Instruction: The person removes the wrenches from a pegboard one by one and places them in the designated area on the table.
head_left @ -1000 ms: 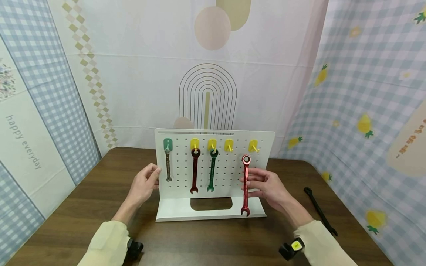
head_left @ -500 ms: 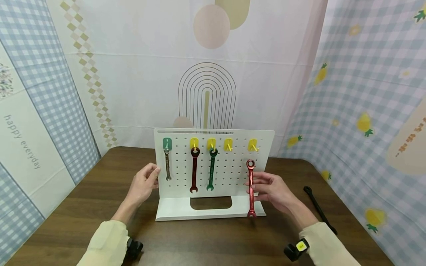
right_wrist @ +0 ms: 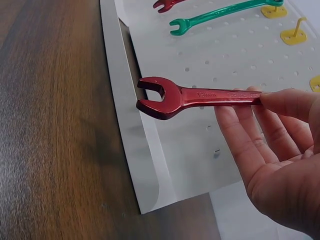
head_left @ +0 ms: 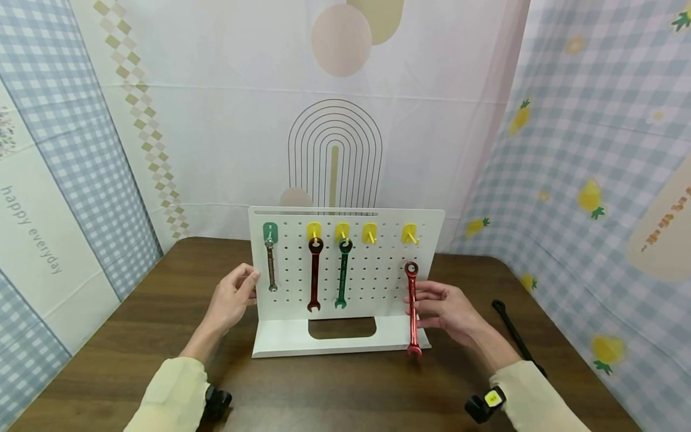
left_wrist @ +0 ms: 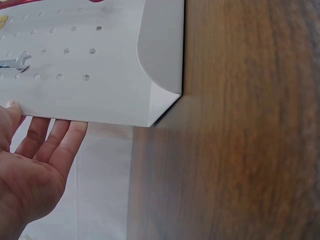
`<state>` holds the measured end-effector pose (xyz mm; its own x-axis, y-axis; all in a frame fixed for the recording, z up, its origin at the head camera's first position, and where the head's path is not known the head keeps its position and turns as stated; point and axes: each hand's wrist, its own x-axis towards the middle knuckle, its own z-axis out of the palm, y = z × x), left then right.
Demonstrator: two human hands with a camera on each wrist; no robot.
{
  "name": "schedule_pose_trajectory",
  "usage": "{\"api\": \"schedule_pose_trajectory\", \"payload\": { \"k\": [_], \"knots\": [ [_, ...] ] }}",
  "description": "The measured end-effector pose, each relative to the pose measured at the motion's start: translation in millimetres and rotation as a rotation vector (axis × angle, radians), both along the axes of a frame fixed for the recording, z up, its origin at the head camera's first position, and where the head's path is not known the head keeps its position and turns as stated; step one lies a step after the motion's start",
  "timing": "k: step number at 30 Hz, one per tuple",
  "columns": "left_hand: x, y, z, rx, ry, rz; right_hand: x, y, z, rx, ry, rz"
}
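Note:
My right hand (head_left: pixel 448 309) pinches a bright red combination wrench (head_left: pixel 412 312) between thumb and fingers, ring end up, in front of the right side of a white pegboard (head_left: pixel 378 288). In the right wrist view the wrench's open end (right_wrist: pixel 162 97) points away from the hand. My left hand (head_left: pixel 232 294) holds the board's left edge, its thumb in front and fingers behind in the left wrist view. On the board hang a small silver wrench (head_left: pixel 271 267), a dark red wrench (head_left: pixel 314 276) and a green wrench (head_left: pixel 342 276).
Yellow hooks (head_left: pixel 369 234) and a green hook (head_left: pixel 270 232) line the board's upper part. A black wrench (head_left: pixel 515 333) lies on the wooden table (head_left: pixel 324 390) at the right. Patterned cloths (head_left: pixel 216 150) stand behind and on both sides.
My right hand has moved right and slightly down with the red wrench, which now stands below the rightmost yellow hook. My left hand keeps its hold on the board's edge.

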<state>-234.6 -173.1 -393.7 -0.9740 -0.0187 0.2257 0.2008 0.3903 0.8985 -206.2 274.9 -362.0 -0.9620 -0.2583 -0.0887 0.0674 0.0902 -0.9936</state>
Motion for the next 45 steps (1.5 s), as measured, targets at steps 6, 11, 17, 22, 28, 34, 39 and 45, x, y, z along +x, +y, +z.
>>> {"api": "schedule_pose_trajectory", "payload": {
  "k": [6,11,17,22,28,34,39,45],
  "knots": [
    [-0.2,0.2,-0.1,0.008,-0.004,0.000,-0.4,5.7,-2.0,0.026,-0.019,-0.025],
    [-0.5,0.4,0.3,0.007,-0.005,0.001,-1.0,8.9,-3.3,0.047,-0.023,-0.038],
    [0.7,0.9,1.2,0.000,-0.007,0.000,-0.5,13.7,-3.5,0.052,-0.027,-0.044],
    [0.2,0.9,1.7,0.001,-0.008,-0.001,-0.1,17.7,-5.3,0.044,-0.030,-0.044],
    [-0.3,0.6,1.4,-0.001,-0.001,-0.001,1.6,20.9,-4.6,0.033,-0.046,-0.055],
    [-0.7,0.3,1.2,0.007,0.007,-0.003,2.6,25.0,-4.6,0.028,-0.052,-0.060],
    [0.0,0.0,0.9,0.006,-0.004,0.000,2.5,31.0,-8.5,0.035,-0.052,-0.070],
    [1.6,-0.1,1.4,0.002,-0.012,0.004,2.4,38.4,-13.3,0.045,-0.045,-0.069]
  ]
}}
